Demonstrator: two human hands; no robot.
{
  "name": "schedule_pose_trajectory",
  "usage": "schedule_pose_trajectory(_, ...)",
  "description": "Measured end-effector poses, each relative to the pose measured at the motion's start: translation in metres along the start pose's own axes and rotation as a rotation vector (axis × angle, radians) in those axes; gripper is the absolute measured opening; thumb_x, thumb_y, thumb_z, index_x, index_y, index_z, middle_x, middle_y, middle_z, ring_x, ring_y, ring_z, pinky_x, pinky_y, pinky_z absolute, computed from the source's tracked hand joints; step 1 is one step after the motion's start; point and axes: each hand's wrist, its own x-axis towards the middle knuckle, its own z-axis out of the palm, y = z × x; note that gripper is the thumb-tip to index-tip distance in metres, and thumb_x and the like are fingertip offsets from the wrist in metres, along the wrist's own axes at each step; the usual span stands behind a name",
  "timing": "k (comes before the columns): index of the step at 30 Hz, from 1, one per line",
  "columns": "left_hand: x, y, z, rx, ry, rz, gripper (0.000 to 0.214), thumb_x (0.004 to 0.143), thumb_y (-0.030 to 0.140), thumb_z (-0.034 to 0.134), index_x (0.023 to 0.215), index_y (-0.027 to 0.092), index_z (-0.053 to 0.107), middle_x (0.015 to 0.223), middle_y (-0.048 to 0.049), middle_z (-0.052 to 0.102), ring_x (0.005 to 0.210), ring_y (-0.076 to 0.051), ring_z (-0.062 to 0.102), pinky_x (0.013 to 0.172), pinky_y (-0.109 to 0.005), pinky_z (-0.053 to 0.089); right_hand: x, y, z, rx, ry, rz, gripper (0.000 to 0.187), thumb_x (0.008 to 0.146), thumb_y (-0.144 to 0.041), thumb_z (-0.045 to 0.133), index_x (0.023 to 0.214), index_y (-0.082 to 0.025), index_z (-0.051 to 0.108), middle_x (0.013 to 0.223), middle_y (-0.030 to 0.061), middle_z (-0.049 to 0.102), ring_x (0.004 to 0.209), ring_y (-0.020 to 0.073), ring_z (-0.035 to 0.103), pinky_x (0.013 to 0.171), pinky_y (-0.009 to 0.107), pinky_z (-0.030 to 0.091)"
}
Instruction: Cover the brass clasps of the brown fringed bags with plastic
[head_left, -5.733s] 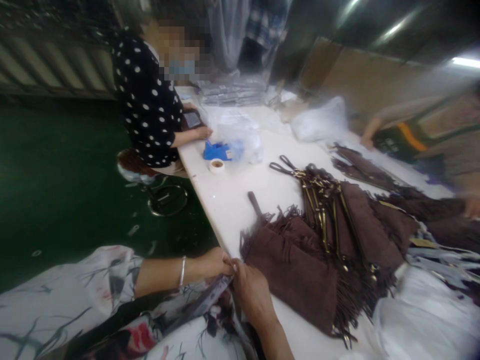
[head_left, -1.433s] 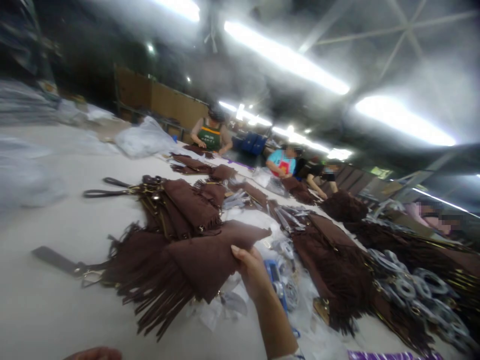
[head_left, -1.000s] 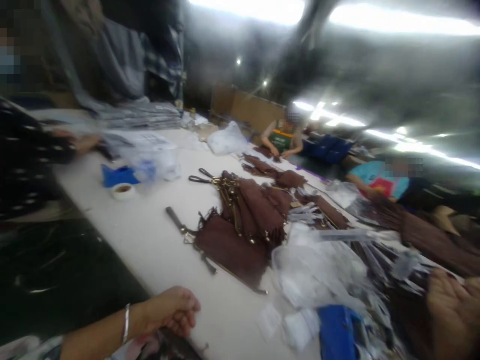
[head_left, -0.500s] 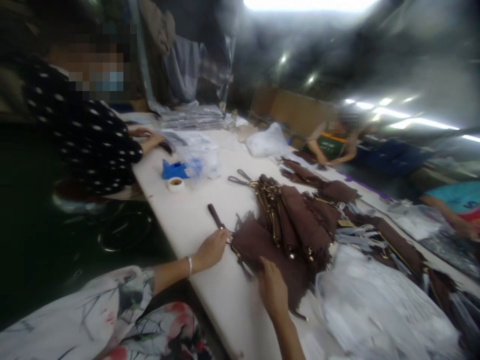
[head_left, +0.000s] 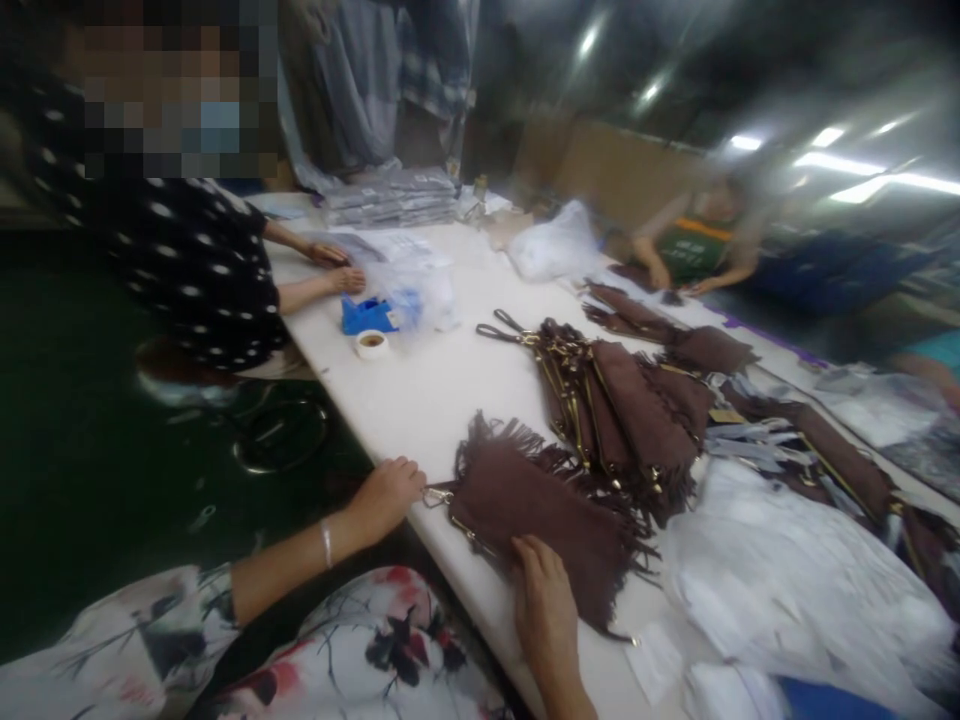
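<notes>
A brown fringed suede pouch (head_left: 536, 505) lies near the front edge of the white table (head_left: 442, 385). My left hand (head_left: 386, 492) is closed at the pouch's left end, by its metal clasp, at the table's edge. My right hand (head_left: 544, 600) lies on the pouch's near edge with its fingers pressed onto the suede. Just behind it, a stack of similar brown pouches with gold zips (head_left: 622, 410) fans out across the table.
A person in a polka-dot top (head_left: 187, 270) sits at the left by a blue tape dispenser (head_left: 364, 314) and a tape roll (head_left: 370, 344). White plastic bags (head_left: 795, 590) pile up at the right. Other seated workers (head_left: 697, 250) and more brown pouches (head_left: 660, 330) are farther back.
The pouch has been drawn toward the table's front edge and turned flatter. My left hand slid with its left end toward the edge. My right hand stays on the near side.
</notes>
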Motion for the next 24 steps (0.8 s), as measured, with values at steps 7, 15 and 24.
schedule_pose_trajectory(7, 0.007, 0.033, -0.016, -0.128, 0.191, -0.025, 0.021, 0.093, 0.014, 0.047, 0.11, 0.016, 0.06, 0.112, -0.0115, 0.055, 0.107, -0.026, 0.048, 0.091, -0.042, 0.042, 0.033, 0.011, -0.007, 0.156, -0.036, 0.001, 0.03, 0.09, -0.017, 0.041, 0.1, -0.024, 0.069, 0.102, 0.0056, 0.065, 0.096, 0.0202, 0.06, 0.084, 0.032, 0.048)
schedule_pose_trajectory(15, -0.007, 0.101, 0.009, -0.225, 0.1, 0.359, 0.025, 0.087, 0.017, 0.061, 0.111, 0.021, 0.061, 0.123, -0.0108, 0.052, 0.123, -0.03, 0.041, 0.105, -0.05, 0.034, 0.023, -0.008, -0.007, 0.136, 0.033, 0.033, 0.029, 0.09, -0.013, 0.044, 0.106, -0.021, 0.067, 0.104, 0.0076, 0.062, 0.1, 0.0203, 0.056, 0.088, 0.033, 0.046)
schedule_pose_trajectory(24, 0.001, 0.063, 0.021, -0.328, 0.01, 0.47, 0.013, 0.092, 0.016, 0.049, 0.087, 0.019, 0.06, 0.105, -0.0076, 0.057, 0.099, -0.022, 0.053, 0.09, -0.036, 0.044, -0.007, -0.008, -0.008, 0.113, 0.012, -0.004, 0.047, 0.082, 0.0, 0.047, 0.119, -0.024, 0.061, 0.126, 0.0053, 0.059, 0.12, 0.0199, 0.048, 0.099, 0.036, 0.039)
